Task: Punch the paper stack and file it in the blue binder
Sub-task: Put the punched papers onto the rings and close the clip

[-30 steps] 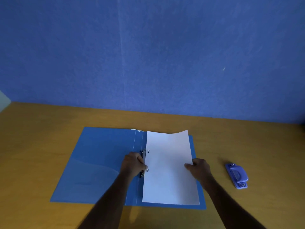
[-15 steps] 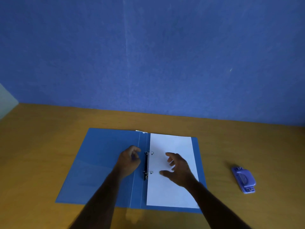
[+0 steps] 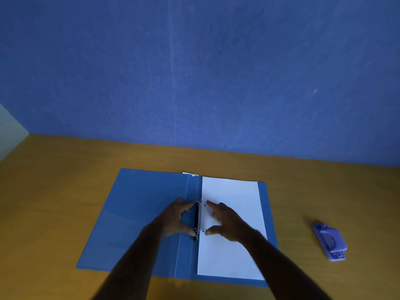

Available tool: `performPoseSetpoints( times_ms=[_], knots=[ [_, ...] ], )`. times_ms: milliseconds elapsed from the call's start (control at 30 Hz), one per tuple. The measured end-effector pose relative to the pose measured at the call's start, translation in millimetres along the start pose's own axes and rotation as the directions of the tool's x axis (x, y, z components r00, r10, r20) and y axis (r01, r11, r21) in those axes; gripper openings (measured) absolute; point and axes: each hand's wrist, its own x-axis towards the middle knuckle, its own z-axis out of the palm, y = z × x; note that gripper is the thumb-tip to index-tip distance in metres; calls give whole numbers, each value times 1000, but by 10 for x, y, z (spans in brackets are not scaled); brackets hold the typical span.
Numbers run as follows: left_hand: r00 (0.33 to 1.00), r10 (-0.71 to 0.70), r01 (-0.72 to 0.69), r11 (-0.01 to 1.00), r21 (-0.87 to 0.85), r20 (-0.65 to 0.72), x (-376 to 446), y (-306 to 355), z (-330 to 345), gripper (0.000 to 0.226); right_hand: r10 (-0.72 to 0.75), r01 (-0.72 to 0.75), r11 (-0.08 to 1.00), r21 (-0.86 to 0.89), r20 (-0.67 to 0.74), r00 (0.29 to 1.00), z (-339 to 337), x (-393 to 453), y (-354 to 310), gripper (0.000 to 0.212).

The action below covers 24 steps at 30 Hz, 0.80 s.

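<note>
Just one blue binder (image 3: 138, 213), one paper stack (image 3: 233, 252), two hands (left hand (image 3: 176, 219), right hand (image 3: 227, 224)), one punch (image 3: 330, 242).

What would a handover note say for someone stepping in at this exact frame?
Left hand: fingers curled at the ring mechanism, forefinger and thumb on its ends.
Right hand: open, forefinger and thumb tips on the paper stack beside the two rings.
Blue binder lies open on the table; paper sits on its right half, threaded on the rings. Hole punch lies apart to the right.
Done: punching, threading.
Left: check the rings are shut, which cannot be told here, then shut the cover.
</note>
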Motion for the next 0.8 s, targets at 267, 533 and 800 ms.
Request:
performPoseSetpoints(
  times_ms=[267, 533, 800],
  knots=[
    [999, -9, 10, 1000, 11, -32, 48, -44, 42, 110, -8, 7, 999, -32, -40, 999, 56, 11, 7, 95],
    [999, -23, 23, 1000, 12, -37, 65, -47, 58, 109, -25, 19, 997, -81, -68, 997, 97, 33, -16, 89],
    [999, -28, 29, 1000, 4, -24, 53, -6, 31, 108, -21, 19, 999, -40, -33, 999, 74, 19, -21, 92]
  ],
)
